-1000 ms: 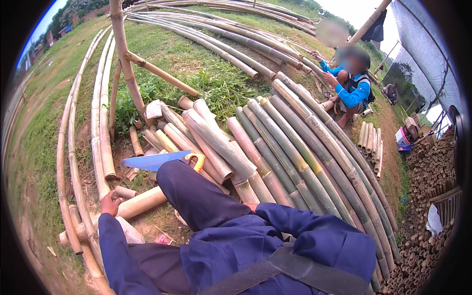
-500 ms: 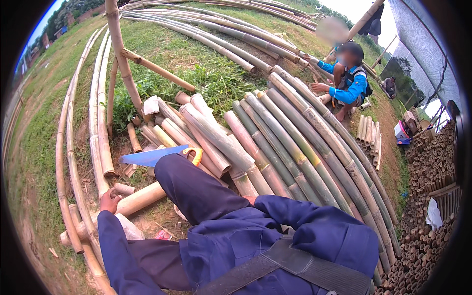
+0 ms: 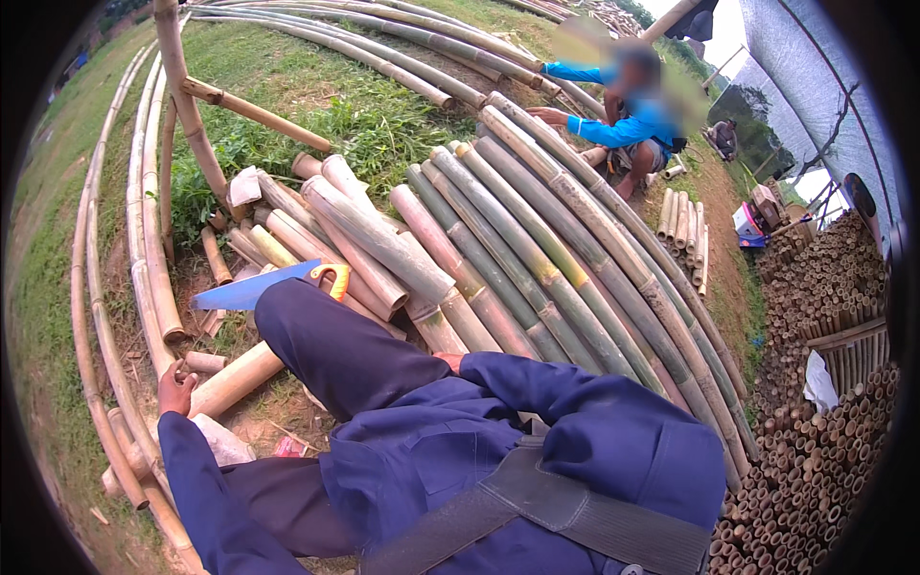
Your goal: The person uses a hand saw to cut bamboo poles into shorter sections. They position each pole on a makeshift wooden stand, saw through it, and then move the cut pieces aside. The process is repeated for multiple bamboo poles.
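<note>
And here at the lower left, the left hand [image 3: 177, 388] sits over the near side of a thick bamboo pole [image 3: 240, 379], fingers loosely bent, the thumb a little apart from them; whether it has hold of anything, I can't tell. Just beyond it lies a short bamboo piece [image 3: 204, 362]. The pole slants from beside the left hand up towards the raised knee [image 3: 302, 321], which hides its far end.

Over to the right hand [image 3: 448, 361]: only a sliver shows between the thigh and the dark blue sleeve [image 3: 537, 379], right by the long bamboo poles [image 3: 537, 268], so its grip is anyone's guess. Just past the knee there's the saw [image 3: 251, 288], blue blade pointing left, yellow-orange handle close against the trouser leg, neither hand on it. Cut bamboo lengths [image 3: 379, 235] lie piled beyond it. Up at the top right, a co-worker [image 3: 623, 125] in bright blue sleeves squats by the far side of the long poles, both arms stretched out to the left.
</note>
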Motion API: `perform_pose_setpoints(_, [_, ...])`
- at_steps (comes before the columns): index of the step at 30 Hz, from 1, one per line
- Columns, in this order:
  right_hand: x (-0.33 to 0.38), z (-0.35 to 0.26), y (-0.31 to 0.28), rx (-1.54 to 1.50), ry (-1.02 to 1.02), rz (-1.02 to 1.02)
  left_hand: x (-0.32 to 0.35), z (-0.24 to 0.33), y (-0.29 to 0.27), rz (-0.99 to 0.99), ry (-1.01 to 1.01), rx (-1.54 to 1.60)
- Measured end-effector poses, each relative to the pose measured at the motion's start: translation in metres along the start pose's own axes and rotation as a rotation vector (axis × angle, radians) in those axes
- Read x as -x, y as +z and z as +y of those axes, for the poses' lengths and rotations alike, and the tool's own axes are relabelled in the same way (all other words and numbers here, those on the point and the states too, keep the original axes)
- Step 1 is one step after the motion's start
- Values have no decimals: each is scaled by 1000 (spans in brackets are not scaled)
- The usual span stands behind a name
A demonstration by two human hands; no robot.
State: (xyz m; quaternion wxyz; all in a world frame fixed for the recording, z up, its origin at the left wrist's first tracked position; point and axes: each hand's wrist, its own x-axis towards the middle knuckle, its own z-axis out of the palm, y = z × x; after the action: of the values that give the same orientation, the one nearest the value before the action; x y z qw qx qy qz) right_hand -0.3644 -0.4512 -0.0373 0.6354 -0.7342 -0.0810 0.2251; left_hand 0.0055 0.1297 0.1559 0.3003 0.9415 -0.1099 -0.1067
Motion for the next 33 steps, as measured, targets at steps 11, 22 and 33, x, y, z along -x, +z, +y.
perform_pose_setpoints(11, [12,-41,4,113,267,123,-9,-38,-6,3,-35,45])
perform_pose_setpoints(22, [-17,-78,26,-386,263,276,-3,-35,-14,11,-37,55])
perform_pose_setpoints(33, [9,-130,10,30,420,197,-5,-32,-8,-9,-52,107])
